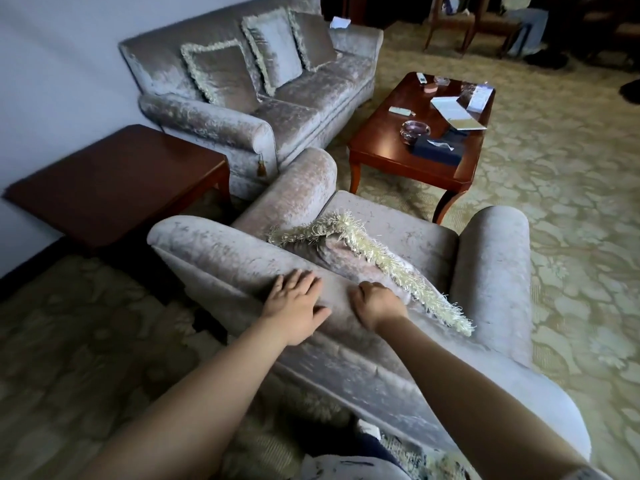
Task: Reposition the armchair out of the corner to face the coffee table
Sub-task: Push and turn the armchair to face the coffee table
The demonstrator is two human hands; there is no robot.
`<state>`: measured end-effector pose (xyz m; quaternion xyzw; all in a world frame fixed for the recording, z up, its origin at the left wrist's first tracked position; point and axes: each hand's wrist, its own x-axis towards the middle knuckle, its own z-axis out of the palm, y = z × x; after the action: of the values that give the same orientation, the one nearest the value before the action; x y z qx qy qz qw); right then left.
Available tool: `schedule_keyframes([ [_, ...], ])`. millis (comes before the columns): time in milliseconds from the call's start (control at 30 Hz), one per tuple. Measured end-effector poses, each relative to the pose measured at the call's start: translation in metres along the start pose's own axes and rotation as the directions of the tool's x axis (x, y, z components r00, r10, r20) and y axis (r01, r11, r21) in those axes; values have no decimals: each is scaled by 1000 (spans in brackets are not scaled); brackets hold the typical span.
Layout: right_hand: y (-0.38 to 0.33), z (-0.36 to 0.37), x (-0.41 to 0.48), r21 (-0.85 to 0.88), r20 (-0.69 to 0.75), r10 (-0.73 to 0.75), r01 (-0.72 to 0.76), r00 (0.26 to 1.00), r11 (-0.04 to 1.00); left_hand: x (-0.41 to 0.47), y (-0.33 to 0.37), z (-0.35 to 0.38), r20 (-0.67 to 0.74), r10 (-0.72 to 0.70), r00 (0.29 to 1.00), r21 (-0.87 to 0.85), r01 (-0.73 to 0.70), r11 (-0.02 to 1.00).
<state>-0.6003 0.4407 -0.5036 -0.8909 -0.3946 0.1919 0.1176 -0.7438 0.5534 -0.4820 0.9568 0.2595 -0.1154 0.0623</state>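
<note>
the person stands behind the armchair (408, 230), which sits on the carpet between the dark side table (114, 178) and the coffee table (381, 147), its seat opening roughly toward the latter. the left hand (294, 306) lies flat on top of the chair's back, fingers spread, probably to push. the right hand (379, 304) hooks its fingers over the same edge, beside the fringed cushion (349, 261), probably to steer.
</note>
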Motion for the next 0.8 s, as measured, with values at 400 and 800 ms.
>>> schedule_keyframes([
  [400,-112,22,40,-50,7,-168,168,986,985,-4,-99,-11,-88,-124,988,7,125,992],
  [800,-296,58,208,117,283,-361,341,889,933,53,-285,-34,-50,-362,931,-5,362,932],
])
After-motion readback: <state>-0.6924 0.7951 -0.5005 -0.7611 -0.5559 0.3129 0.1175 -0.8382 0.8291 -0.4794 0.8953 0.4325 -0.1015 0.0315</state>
